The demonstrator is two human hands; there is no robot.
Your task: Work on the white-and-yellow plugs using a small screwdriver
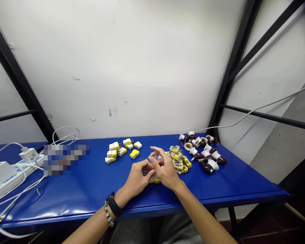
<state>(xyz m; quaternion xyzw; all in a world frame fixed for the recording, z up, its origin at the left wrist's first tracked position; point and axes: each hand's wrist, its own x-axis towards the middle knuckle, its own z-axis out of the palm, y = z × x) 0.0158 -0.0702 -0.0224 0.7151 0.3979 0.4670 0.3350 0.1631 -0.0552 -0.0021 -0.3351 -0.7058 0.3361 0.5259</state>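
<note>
Fingers (155, 151) of right hand (166, 171) clamped together on slim purple-tinted tool (157, 156) | left hand (137, 179) just beside, its grip unclear | place: above blue table (91, 189), among yellow-and-white plugs (114, 150) | handling: likely light, stiff, best held by its thicker body

Our left hand (136, 179) and right hand (166, 168) sit close together above the blue table (96, 189), leaving little room between them. Ahead, the white-and-yellow plugs (117, 150) and the heap of yellow plug parts (178, 159) flank a narrow gap. Farther right, the brown-and-white lamp holders (205, 154) stand in our way. Leftward, a stretch of blue tabletop gives us a path to the white power strip (15, 176), where white cables (20, 191) cross it. The black steel frame (227, 84) rises beyond the table's right end.
</note>
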